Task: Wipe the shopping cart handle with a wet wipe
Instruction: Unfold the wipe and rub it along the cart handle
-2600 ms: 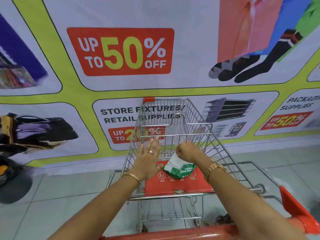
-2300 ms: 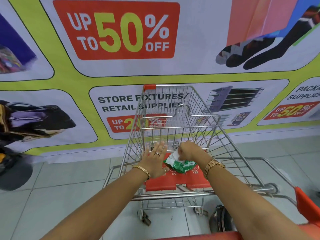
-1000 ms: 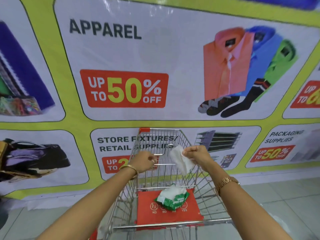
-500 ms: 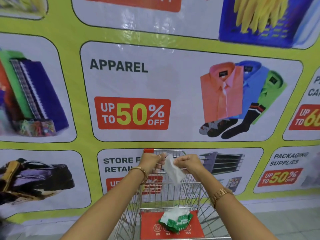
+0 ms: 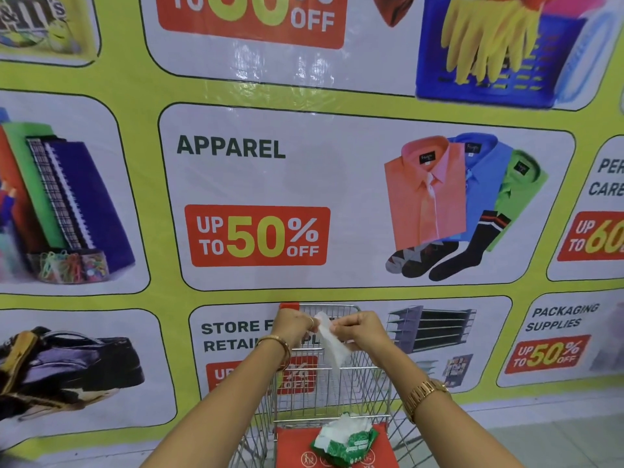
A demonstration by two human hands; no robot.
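Both hands are raised in front of the camera, above the wire basket of the shopping cart point(image 5: 337, 393). The left hand point(image 5: 292, 327) sits at about 9 o'clock from the wet wipe point(image 5: 332, 342), its fingers curled in and pinched together on the wipe's upper left edge; a ring shows on one finger and a gold bangle point(image 5: 282, 346) circles the wrist. The right hand point(image 5: 361, 329) is at 3 o'clock from the wipe, fingers likewise closed and pinching the sheet's upper right edge, with a gold watch point(image 5: 423, 396) lower down the forearm. The white wipe hangs between the two hands, its loose lower part trailing down toward 6 o'clock, crumpled rather than spread flat.

Below the hands, at 6 o'clock, the green wipe packet point(image 5: 347, 440) lies on the red child-seat flap point(image 5: 293, 447) of the cart, a tuft of white sheet sticking up from its opening. The cart's handle is out of view, below the bottom edge of the frame. A red corner cap point(image 5: 288, 305) marks the far left top of the basket, just above the left hand.

Behind the cart a large printed banner point(image 5: 304, 184) fills the wall, with panels reading APPAREL, UP TO 50% OFF, and PACKAGING SUPPLIES at 3 o'clock
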